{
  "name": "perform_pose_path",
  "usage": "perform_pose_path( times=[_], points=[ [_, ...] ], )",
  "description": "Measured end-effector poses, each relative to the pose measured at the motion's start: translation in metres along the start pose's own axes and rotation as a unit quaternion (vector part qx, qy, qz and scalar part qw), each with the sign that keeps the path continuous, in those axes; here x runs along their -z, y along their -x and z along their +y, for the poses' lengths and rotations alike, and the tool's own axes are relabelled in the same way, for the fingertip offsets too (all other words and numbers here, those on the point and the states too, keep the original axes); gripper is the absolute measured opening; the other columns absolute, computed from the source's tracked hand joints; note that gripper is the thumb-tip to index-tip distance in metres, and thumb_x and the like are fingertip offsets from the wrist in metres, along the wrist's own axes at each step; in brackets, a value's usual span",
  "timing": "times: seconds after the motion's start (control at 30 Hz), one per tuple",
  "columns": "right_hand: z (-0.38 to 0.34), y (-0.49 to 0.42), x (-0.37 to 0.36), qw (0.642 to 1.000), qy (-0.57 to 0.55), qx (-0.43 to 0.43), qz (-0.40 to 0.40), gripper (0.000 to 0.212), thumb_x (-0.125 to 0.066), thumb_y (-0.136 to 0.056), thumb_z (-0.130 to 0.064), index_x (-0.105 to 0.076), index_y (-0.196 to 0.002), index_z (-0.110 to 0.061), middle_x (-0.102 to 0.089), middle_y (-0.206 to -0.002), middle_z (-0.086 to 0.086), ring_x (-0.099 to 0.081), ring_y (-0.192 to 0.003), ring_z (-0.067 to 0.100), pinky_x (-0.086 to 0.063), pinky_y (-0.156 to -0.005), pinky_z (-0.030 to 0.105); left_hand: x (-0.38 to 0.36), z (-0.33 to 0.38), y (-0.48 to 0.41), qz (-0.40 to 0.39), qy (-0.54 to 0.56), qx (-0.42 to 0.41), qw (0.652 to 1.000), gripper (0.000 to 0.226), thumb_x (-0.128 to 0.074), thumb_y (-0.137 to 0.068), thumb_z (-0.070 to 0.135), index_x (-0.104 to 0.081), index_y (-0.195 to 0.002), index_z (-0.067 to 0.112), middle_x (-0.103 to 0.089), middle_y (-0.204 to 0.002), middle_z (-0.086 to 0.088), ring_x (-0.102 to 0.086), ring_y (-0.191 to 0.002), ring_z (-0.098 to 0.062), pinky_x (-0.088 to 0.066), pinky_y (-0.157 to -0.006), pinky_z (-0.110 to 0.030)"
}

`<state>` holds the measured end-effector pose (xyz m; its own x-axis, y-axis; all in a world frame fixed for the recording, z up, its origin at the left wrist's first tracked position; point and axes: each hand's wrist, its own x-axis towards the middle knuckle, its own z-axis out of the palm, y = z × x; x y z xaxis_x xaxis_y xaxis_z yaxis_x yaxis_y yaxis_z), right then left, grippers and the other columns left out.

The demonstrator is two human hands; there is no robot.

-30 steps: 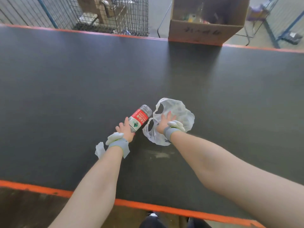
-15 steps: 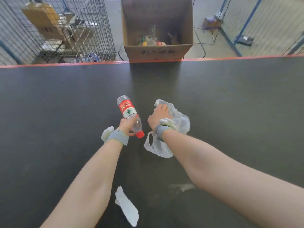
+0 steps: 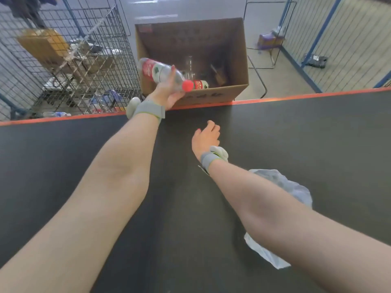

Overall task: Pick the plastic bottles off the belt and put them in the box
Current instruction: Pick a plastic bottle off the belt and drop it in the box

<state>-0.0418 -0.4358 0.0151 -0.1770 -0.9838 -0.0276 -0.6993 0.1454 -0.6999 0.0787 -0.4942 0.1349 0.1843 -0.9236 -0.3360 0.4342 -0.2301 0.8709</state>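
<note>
My left hand [image 3: 166, 94] grips a clear plastic bottle [image 3: 157, 71] with a red label and red cap, held out past the belt's far edge at the near left corner of the open cardboard box [image 3: 230, 45]. Inside the box lie other bottles, one with a red label [image 3: 200, 84]. My right hand [image 3: 206, 137] hovers over the black belt [image 3: 306, 134] with loosely curled fingers, holding nothing.
A crumpled clear plastic bag [image 3: 281, 187] lies on the belt under my right forearm. An orange strip [image 3: 296, 97] edges the belt's far side. Wire cages [image 3: 69, 66] with cartons stand at the back left, and blue fencing [image 3: 330, 39] at the back right.
My left hand lifted the bottle off the belt and carried it forward to the box. My right hand let go of the plastic bag and moved ahead of it.
</note>
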Motion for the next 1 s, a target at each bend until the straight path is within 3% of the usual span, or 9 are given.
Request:
perform_pose_path(
  times=[0.03,0.07,0.13,0.2,0.4,0.6,0.8,0.87,1.0],
  points=[
    [-0.002,-0.007,-0.002,1.0,0.005,0.011,-0.012,0.046,-0.047,-0.097,-0.024,-0.034,-0.14,-0.014,-0.036,-0.136,0.008,-0.043,-0.121,0.029,-0.038,-0.091,0.042,-0.005,0.003,-0.009,-0.015,-0.011,0.002,1.0,0.032,-0.057,-0.094,0.035,-0.049,-0.111,0.008,-0.055,-0.109,-0.01,-0.058,-0.101,-0.021,-0.056,-0.077,-0.03],
    [-0.002,-0.01,-0.004,0.999,0.017,0.025,-0.022,0.047,-0.048,-0.097,-0.024,-0.033,-0.14,-0.015,-0.036,-0.136,0.008,-0.044,-0.12,0.028,-0.038,-0.092,0.042,-0.01,0.001,-0.012,-0.02,-0.026,0.017,0.999,0.045,-0.062,-0.092,0.029,-0.044,-0.125,0.006,-0.051,-0.124,-0.015,-0.052,-0.117,-0.025,-0.054,-0.087,-0.033],
    [0.001,-0.006,-0.007,0.997,0.037,0.035,-0.065,0.05,-0.049,-0.096,-0.022,-0.031,-0.142,-0.017,-0.034,-0.138,0.007,-0.044,-0.12,0.029,-0.038,-0.093,0.042,-0.006,-0.022,-0.005,0.004,-0.101,0.047,0.994,0.091,-0.066,-0.09,0.025,-0.001,-0.152,0.013,-0.026,-0.152,-0.018,-0.033,-0.139,-0.031,-0.042,-0.107,-0.039],
    [0.006,0.002,-0.008,0.993,0.051,0.027,-0.106,0.053,-0.05,-0.095,-0.021,-0.028,-0.144,-0.018,-0.032,-0.141,0.008,-0.044,-0.122,0.03,-0.036,-0.095,0.043,0.004,-0.051,0.01,0.023,-0.192,0.073,0.978,0.105,-0.066,-0.09,0.028,0.019,-0.15,0.018,-0.013,-0.158,-0.013,-0.025,-0.143,-0.029,-0.034,-0.113,-0.044],
    [0.006,0.061,0.011,0.977,0.107,0.028,-0.182,0.056,-0.055,-0.093,-0.02,-0.029,-0.143,-0.015,-0.028,-0.143,0.012,-0.038,-0.128,0.031,-0.035,-0.1,0.041,0.057,-0.097,0.083,0.091,-0.374,0.149,0.911,0.099,-0.061,-0.091,0.04,0.014,-0.152,0.015,-0.014,-0.159,-0.008,-0.027,-0.143,-0.029,-0.039,-0.104,-0.051],
    [0.029,0.13,0.038,0.944,0.206,0.06,-0.251,0.058,-0.053,-0.094,-0.028,-0.028,-0.145,-0.016,-0.027,-0.145,0.012,-0.037,-0.13,0.032,-0.032,-0.104,0.04,0.095,-0.138,0.182,0.123,-0.499,0.151,0.844,0.087,-0.056,-0.094,0.035,0.004,-0.153,0.01,-0.021,-0.156,-0.014,-0.027,-0.142,-0.03,-0.027,-0.115,-0.04],
    [0.082,0.218,0.04,0.877,0.278,0.062,-0.388,0.074,-0.047,-0.093,-0.038,-0.006,-0.154,-0.031,0.0,-0.161,0.002,-0.011,-0.147,0.032,-0.023,-0.116,0.045,0.152,-0.21,0.294,0.13,-0.668,0.191,0.707,0.084,-0.053,-0.091,0.045,-0.006,-0.153,0.011,-0.029,-0.153,-0.014,-0.025,-0.142,-0.031,-0.023,-0.116,-0.041],
    [0.107,0.246,0.043,0.862,0.287,0.05,-0.414,0.075,-0.047,-0.096,-0.037,0.0,-0.155,-0.033,0.009,-0.162,-0.001,-0.007,-0.148,0.03,-0.024,-0.115,0.043,0.167,-0.235,0.325,0.124,-0.687,0.199,0.688,0.083,-0.051,-0.093,0.044,-0.004,-0.153,0.012,-0.02,-0.157,-0.014,-0.016,-0.146,-0.03,-0.017,-0.118,-0.042],
    [0.151,0.297,0.049,0.82,0.344,0.047,-0.454,0.084,-0.048,-0.093,-0.054,0.008,-0.153,-0.036,0.016,-0.161,-0.001,0.001,-0.149,0.031,-0.024,-0.114,0.044,0.185,-0.277,0.387,0.103,-0.698,0.241,0.666,0.082,-0.048,-0.096,0.042,0.005,-0.153,0.015,0.009,-0.16,-0.013,0.009,-0.147,-0.031,-0.006,-0.12,-0.047]
  ],
)
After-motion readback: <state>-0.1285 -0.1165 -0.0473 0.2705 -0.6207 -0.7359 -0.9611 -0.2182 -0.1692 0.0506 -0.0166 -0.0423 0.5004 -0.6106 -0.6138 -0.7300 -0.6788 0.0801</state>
